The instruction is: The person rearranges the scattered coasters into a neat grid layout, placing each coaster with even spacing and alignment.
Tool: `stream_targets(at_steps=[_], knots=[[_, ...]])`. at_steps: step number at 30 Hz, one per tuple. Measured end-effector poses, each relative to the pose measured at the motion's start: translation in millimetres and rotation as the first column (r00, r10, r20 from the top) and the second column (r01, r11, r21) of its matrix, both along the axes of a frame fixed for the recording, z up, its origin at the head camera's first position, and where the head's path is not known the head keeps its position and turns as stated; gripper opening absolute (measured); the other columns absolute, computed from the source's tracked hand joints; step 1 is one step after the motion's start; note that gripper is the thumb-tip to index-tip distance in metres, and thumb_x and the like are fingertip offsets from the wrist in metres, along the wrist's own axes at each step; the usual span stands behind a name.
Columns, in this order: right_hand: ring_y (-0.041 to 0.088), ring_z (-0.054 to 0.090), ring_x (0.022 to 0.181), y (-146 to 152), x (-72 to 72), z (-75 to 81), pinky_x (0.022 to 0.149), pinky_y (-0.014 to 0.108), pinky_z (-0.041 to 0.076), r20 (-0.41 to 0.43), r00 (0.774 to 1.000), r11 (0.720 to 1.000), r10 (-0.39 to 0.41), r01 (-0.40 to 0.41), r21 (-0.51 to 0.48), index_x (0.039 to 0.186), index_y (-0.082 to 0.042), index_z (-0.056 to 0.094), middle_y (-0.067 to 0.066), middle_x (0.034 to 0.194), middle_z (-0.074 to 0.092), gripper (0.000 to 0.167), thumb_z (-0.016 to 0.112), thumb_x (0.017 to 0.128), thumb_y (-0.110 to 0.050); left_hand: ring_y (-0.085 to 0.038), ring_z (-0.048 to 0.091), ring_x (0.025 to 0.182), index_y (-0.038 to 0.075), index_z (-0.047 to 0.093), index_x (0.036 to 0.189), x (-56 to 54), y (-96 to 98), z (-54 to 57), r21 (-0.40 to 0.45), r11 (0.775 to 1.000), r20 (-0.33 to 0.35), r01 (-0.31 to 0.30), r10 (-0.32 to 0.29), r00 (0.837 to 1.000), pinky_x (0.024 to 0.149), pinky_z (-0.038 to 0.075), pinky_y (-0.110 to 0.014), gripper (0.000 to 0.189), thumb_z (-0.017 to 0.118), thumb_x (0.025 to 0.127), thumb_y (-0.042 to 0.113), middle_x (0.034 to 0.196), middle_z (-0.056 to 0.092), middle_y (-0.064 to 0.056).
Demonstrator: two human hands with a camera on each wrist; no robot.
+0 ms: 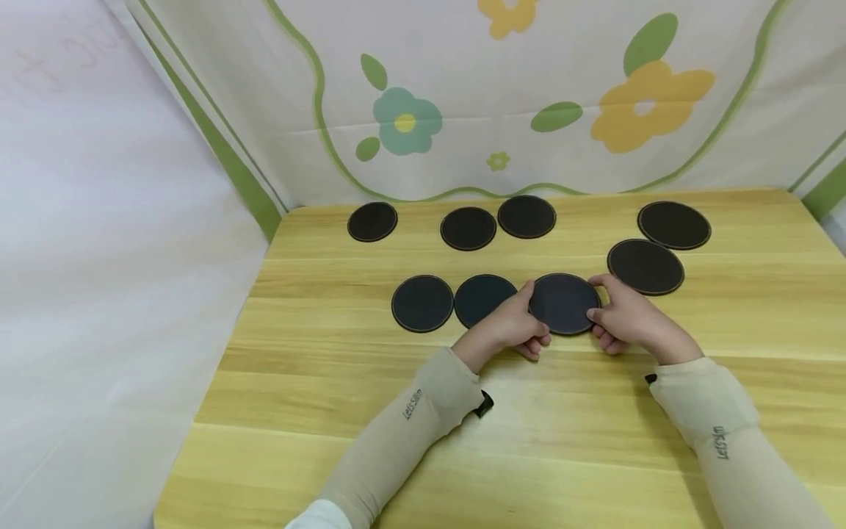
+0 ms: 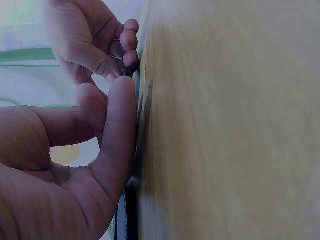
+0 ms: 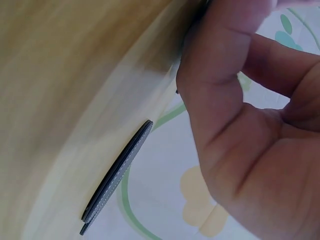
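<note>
A dark round coaster with a thin stitched rim (image 1: 564,304) lies on the wooden table between both hands. My left hand (image 1: 512,323) grips its left edge, thumb along the rim and the other fingers curled below. On the opposite edge, my right hand (image 1: 628,317) holds the coaster between thumb and forefinger. Directly left of it is a second coaster (image 1: 482,297), partly covered by the left hand. A third coaster (image 1: 423,303) touches that one, continuing the row. In the left wrist view the fingers of the left hand (image 2: 75,160) sit low against the tabletop.
Behind the row lie a single coaster (image 1: 373,222) and a pair, one left (image 1: 468,228) and one right (image 1: 526,217). Two more, a nearer coaster (image 1: 645,267) and a farther coaster (image 1: 674,225), lie beyond the right hand. A flowered cloth (image 1: 463,88) hangs along the table's back edge.
</note>
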State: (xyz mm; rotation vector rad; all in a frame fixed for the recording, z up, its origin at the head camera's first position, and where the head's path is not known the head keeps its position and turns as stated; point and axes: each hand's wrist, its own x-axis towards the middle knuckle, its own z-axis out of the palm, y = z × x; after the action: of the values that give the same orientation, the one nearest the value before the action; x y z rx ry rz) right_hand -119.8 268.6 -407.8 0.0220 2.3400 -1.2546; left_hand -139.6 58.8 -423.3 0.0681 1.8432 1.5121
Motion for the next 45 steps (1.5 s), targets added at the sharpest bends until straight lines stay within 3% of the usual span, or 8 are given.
stream_targets(at_steps=[12, 30, 38, 45], knots=[[0.023, 0.063, 0.055, -2.4, -4.3, 5.7, 0.051, 0.042, 0.057, -0.005, 1.000, 1.000, 0.009, -0.009, 0.004, 0.157, 0.005, 0.012, 0.016, 0.073, 0.061, 0.065, 0.048, 0.103, 0.000, -0.018, 0.053, 0.046, 0.020, -0.003, 0.164, 1.0, -1.2, 7.4, 0.017, 1.000, -0.016, -0.013, 0.014, 1.000, 0.047, 0.055, -0.033, 0.095, 0.060, 0.097, -0.005, 0.072, 0.066, -0.017], [0.025, 0.064, 0.057, 4.4, -4.4, 9.5, 0.053, 0.042, 0.058, 0.009, 1.000, 1.000, 0.016, -0.016, -0.016, 0.157, 0.007, 0.012, 0.016, 0.074, 0.062, 0.064, 0.047, 0.105, -0.004, -0.019, 0.054, 0.047, 0.021, -0.001, 0.164, 1.6, 10.2, 12.8, 0.021, 0.999, -0.035, 0.036, -0.035, 0.999, 0.049, 0.056, -0.034, 0.094, 0.061, 0.098, -0.002, 0.074, 0.067, -0.019], [0.026, 0.064, 0.057, 10.6, -3.4, 11.4, 0.055, 0.041, 0.058, -0.022, 0.999, 0.999, 0.049, -0.049, -0.020, 0.154, 0.005, 0.024, 0.015, 0.076, 0.063, 0.056, 0.048, 0.104, -0.003, -0.019, 0.055, 0.048, 0.021, 0.009, 0.164, 3.4, 32.6, 13.9, 0.013, 0.997, -0.058, 0.072, -0.071, 0.996, 0.049, 0.055, -0.032, 0.088, 0.063, 0.098, 0.002, 0.080, 0.070, -0.019], [0.024, 0.062, 0.061, 40.4, -6.0, 19.8, 0.056, 0.038, 0.057, -0.094, 0.996, 1.000, -0.005, 0.004, -0.011, 0.147, 0.013, 0.034, 0.014, 0.078, 0.061, 0.048, 0.048, 0.104, -0.005, -0.018, 0.057, 0.052, 0.013, 0.038, 0.156, 0.7, 56.6, 19.4, 0.014, 0.992, -0.101, 0.122, -0.120, 0.988, 0.053, 0.056, -0.031, 0.062, 0.063, 0.099, 0.007, 0.088, 0.072, -0.013]])
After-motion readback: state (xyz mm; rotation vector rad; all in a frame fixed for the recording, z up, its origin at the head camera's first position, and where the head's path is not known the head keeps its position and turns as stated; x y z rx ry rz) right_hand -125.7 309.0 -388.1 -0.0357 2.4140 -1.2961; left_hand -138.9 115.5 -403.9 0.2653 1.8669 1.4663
